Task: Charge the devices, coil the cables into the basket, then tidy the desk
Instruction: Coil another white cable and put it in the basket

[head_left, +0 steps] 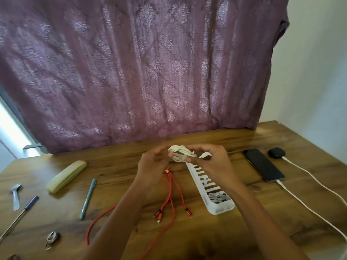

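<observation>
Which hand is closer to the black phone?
Right. The right hand, on the white cable coil, sits just left of the phone; the left hand grips the coil's far side, farther away.

It was a room in someone's home, not a workplace. A purple patterned curtain (131,72) hung behind a wooden desk (244,139), daylight glowing through its weave, and a plain white wall (319,72) stood beside it. Personal odds and ends lay on the desk: a phone (262,164) with a charging lead plugged in, an earbud case (276,152), a teal pen (88,198), a spectacle case (66,176) and a spoon (15,196).
</observation>
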The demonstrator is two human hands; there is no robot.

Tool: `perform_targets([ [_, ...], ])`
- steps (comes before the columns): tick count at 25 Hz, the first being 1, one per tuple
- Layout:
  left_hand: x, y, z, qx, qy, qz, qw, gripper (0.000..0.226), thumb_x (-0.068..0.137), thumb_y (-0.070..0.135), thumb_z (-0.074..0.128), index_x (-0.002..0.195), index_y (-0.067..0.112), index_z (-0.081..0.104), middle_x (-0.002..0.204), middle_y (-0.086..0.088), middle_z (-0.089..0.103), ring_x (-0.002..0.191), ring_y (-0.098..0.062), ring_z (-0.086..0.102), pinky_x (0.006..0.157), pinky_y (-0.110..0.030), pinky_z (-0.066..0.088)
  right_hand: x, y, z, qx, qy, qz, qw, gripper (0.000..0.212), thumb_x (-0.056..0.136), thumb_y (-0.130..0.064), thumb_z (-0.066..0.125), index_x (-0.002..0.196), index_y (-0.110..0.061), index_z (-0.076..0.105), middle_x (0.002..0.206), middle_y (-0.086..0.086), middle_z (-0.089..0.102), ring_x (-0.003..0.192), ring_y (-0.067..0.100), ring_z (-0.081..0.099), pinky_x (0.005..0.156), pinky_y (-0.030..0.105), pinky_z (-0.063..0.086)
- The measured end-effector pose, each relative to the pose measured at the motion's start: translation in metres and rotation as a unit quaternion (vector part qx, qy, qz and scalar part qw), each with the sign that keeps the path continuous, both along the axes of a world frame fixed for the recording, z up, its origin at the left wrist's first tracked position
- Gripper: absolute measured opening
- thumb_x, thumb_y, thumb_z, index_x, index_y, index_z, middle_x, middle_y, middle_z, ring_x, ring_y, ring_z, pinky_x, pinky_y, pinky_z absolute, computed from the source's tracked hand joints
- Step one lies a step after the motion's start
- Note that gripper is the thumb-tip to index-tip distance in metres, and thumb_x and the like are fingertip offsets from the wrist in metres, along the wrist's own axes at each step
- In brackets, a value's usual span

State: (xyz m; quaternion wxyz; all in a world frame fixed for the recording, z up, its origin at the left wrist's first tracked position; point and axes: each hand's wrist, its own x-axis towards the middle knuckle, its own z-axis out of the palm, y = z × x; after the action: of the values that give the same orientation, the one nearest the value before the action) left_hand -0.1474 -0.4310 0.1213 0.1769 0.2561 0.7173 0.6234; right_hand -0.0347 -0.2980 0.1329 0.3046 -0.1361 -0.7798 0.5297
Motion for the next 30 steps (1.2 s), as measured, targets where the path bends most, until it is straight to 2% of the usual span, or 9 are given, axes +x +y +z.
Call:
perform_targets([
  [4, 0.011, 0.025, 0.008, 0.036, -0.213, -0.007, 0.976, 0.019, 0.091, -0.003, 0.05, 0.102, -0.006, 0.065, 0.096, -0.016, 0.068, 0.085, -0.02, 0.064, 0.067, -0.022, 0.058, 0.018, 0.021, -0.014, 0.102, -0.015, -0.042, 0.994, 0.039, 0.071, 0.003, 0.074, 0.096, -0.028, 0.07, 0.088, -0.01, 0.064, 0.077, -0.005, 0.057, 0.068, 0.005, 0.044],
  [8, 0.016, 0.061, 0.009, 0.046, -0.318, -0.01, 0.947, 0.014, 0.085, -0.009, 0.053, 0.085, -0.005, 0.067, 0.086, -0.017, 0.071, 0.08, -0.022, 0.069, 0.068, -0.028, 0.059, 0.034, 0.051, -0.042, 0.294, -0.049, -0.074, 0.952, 0.037, 0.068, 0.008, 0.071, 0.098, -0.014, 0.074, 0.097, 0.0, 0.071, 0.091, 0.009, 0.059, 0.085, 0.005, 0.038],
  [11, 0.025, 0.091, -0.01, -0.021, -0.291, -0.013, 0.956, 0.012, 0.081, -0.01, 0.061, 0.092, -0.007, 0.064, 0.089, -0.015, 0.067, 0.077, -0.02, 0.066, 0.065, -0.025, 0.059, 0.038, 0.075, -0.064, 0.316, -0.092, -0.064, 0.942, 0.035, 0.069, 0.007, 0.068, 0.098, -0.012, 0.074, 0.098, 0.006, 0.07, 0.095, 0.009, 0.055, 0.089, 0.011, 0.036],
  [14, 0.023, 0.109, -0.032, -0.059, -0.253, 0.001, 0.966, 0.022, 0.078, -0.016, 0.06, 0.093, -0.002, 0.065, 0.088, -0.013, 0.066, 0.076, -0.02, 0.064, 0.062, -0.025, 0.057, 0.04, 0.087, -0.075, 0.27, -0.157, -0.041, 0.949, 0.035, 0.076, 0.008, 0.066, 0.105, -0.011, 0.071, 0.11, 0.005, 0.067, 0.1, 0.007, 0.056, 0.09, 0.001, 0.032],
  [16, 0.014, 0.12, -0.048, -0.111, -0.15, 0.006, 0.982, 0.026, 0.075, -0.013, 0.065, 0.094, 0.004, 0.068, 0.095, -0.011, 0.068, 0.085, -0.022, 0.066, 0.071, -0.025, 0.055, 0.035, 0.094, -0.08, 0.228, -0.188, -0.043, 0.954, 0.035, 0.083, 0.005, 0.06, 0.113, -0.011, 0.067, 0.116, 0.005, 0.065, 0.1, 0.002, 0.053, 0.086, -0.003, 0.033],
  [18, 0.008, 0.129, -0.055, -0.177, -0.012, -0.015, 0.984, 0.03, 0.075, -0.008, 0.068, 0.1, 0.009, 0.07, 0.1, -0.005, 0.068, 0.092, -0.014, 0.064, 0.073, -0.015, 0.05, 0.028, 0.1, -0.084, 0.201, -0.196, -0.066, 0.957, 0.03, 0.087, 0.001, 0.057, 0.113, -0.011, 0.067, 0.113, 0.004, 0.065, 0.101, 0.007, 0.056, 0.086, 0.008, 0.043],
  [21, 0.0, 0.146, -0.061, -0.264, 0.12, -0.072, 0.954, 0.032, 0.079, -0.007, 0.064, 0.106, 0.01, 0.07, 0.114, -0.003, 0.066, 0.095, -0.007, 0.058, 0.066, -0.001, 0.039, 0.019, 0.107, -0.093, 0.198, -0.2, -0.124, 0.952, 0.019, 0.087, -0.006, 0.059, 0.102, -0.013, 0.069, 0.104, 0.002, 0.065, 0.103, 0.017, 0.054, 0.083, 0.028, 0.047],
  [25, -0.005, 0.166, -0.076, -0.343, 0.178, -0.159, 0.909, 0.036, 0.08, -0.008, 0.062, 0.11, 0.011, 0.069, 0.118, -0.005, 0.066, 0.11, -0.016, 0.059, 0.081, -0.013, 0.037, 0.017, 0.107, -0.106, 0.19, -0.234, -0.151, 0.942, 0.016, 0.087, -0.011, 0.061, 0.099, -0.015, 0.07, 0.11, 0.001, 0.06, 0.108, 0.017, 0.047, 0.083, 0.026, 0.04],
  [30, -0.011, 0.179, -0.092, -0.374, 0.23, -0.216, 0.872, 0.033, 0.079, -0.008, 0.064, 0.108, 0.007, 0.069, 0.116, -0.01, 0.066, 0.106, -0.021, 0.061, 0.088, -0.022, 0.046, 0.016, 0.107, -0.122, 0.281, -0.311, -0.103, 0.902, 0.019, 0.091, -0.025, 0.056, 0.099, -0.019, 0.073, 0.148, 0.008, 0.035, 0.138, 0.03, 0.023, 0.107, 0.046, 0.029],
])
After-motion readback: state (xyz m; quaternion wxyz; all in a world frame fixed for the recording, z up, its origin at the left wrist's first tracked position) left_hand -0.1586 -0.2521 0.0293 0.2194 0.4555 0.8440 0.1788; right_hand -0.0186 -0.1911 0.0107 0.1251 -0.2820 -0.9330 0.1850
